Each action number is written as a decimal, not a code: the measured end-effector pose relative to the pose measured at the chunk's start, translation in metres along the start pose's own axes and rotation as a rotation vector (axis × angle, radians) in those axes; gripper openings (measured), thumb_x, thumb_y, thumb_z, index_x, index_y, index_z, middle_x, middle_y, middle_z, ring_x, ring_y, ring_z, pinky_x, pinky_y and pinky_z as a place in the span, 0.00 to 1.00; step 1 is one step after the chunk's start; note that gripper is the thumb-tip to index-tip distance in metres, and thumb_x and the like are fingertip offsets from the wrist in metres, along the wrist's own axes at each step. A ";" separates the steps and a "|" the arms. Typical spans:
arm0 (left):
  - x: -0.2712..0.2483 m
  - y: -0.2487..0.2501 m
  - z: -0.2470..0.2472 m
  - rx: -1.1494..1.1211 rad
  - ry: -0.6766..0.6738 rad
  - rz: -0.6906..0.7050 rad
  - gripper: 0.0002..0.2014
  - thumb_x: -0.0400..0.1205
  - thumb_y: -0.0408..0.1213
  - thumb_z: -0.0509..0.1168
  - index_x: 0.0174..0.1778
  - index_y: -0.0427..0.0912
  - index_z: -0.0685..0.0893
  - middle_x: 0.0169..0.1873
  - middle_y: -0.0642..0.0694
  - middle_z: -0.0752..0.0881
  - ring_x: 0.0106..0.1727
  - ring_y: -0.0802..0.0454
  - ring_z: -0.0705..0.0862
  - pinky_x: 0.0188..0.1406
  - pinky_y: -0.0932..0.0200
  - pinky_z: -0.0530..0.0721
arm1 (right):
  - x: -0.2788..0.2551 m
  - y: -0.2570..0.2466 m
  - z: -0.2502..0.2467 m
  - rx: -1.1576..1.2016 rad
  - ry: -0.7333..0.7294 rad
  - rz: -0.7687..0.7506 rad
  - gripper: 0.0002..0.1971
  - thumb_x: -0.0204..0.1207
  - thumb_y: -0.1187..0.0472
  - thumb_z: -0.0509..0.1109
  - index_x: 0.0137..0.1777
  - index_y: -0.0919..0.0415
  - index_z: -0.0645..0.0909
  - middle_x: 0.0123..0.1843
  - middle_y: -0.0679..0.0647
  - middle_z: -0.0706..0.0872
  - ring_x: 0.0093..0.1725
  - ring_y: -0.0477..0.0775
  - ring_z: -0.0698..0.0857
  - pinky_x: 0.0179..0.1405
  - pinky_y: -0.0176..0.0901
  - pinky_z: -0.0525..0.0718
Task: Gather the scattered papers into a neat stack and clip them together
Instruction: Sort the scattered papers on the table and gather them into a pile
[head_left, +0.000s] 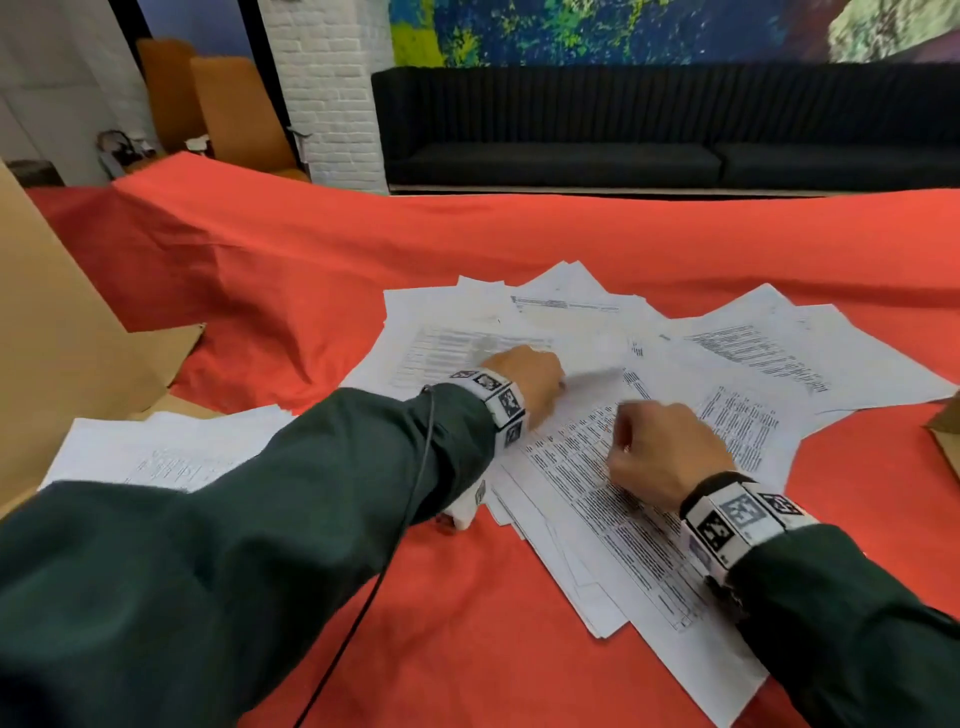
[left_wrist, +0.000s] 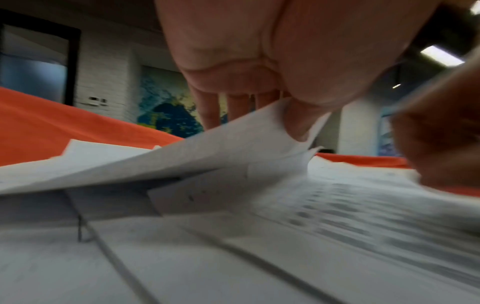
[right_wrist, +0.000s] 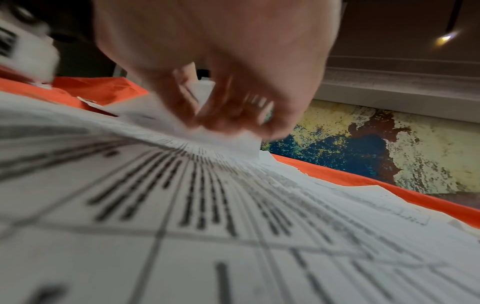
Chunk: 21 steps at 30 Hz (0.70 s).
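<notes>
Lying fanned and overlapping on the red cloth (head_left: 322, 270) over the tabletop, the papers (head_left: 597, 499) spread from the middle toward the right, with a few more sheets (head_left: 156, 457) apart at the left edge; the left hand (head_left: 530, 379) pinches the lifted corner of one sheet (left_wrist: 197, 156), thumb under, fingers (left_wrist: 210, 111) on top; the right hand (head_left: 665, 452) rests on the printed pages, its fingers (right_wrist: 233, 111) curled and blurred, seemingly gripping a sheet's edge; brown cardboard (head_left: 57, 332) lies left.
</notes>
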<state>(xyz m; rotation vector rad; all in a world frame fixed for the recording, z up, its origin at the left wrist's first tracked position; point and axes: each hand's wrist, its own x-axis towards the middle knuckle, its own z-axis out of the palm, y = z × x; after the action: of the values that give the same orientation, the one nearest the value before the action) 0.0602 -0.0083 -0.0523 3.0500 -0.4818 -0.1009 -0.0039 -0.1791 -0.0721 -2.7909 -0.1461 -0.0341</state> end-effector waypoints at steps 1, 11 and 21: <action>-0.013 0.006 0.002 -0.053 -0.025 0.061 0.11 0.89 0.41 0.62 0.59 0.50 0.89 0.43 0.50 0.89 0.43 0.47 0.86 0.40 0.58 0.81 | -0.002 0.000 -0.007 0.064 0.178 0.036 0.02 0.76 0.58 0.69 0.44 0.53 0.79 0.37 0.50 0.85 0.37 0.55 0.83 0.37 0.42 0.76; -0.121 0.014 0.021 -0.234 -0.077 0.485 0.28 0.75 0.53 0.49 0.70 0.71 0.80 0.65 0.62 0.88 0.67 0.55 0.85 0.64 0.49 0.84 | -0.005 0.085 -0.053 0.265 0.077 0.269 0.06 0.70 0.62 0.82 0.39 0.56 0.86 0.40 0.52 0.89 0.46 0.60 0.87 0.45 0.49 0.81; -0.062 -0.076 -0.095 -0.883 0.872 -0.215 0.16 0.89 0.45 0.63 0.48 0.38 0.90 0.28 0.46 0.83 0.34 0.38 0.81 0.35 0.55 0.70 | -0.022 0.080 -0.039 0.260 0.150 -0.010 0.09 0.78 0.51 0.77 0.40 0.54 0.85 0.41 0.49 0.88 0.46 0.57 0.87 0.48 0.53 0.81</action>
<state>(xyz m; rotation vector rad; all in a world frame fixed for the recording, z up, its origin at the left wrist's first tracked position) 0.0313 0.0872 0.0415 1.9824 -0.0066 0.7513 -0.0174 -0.2693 -0.0630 -2.5168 -0.1180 -0.2109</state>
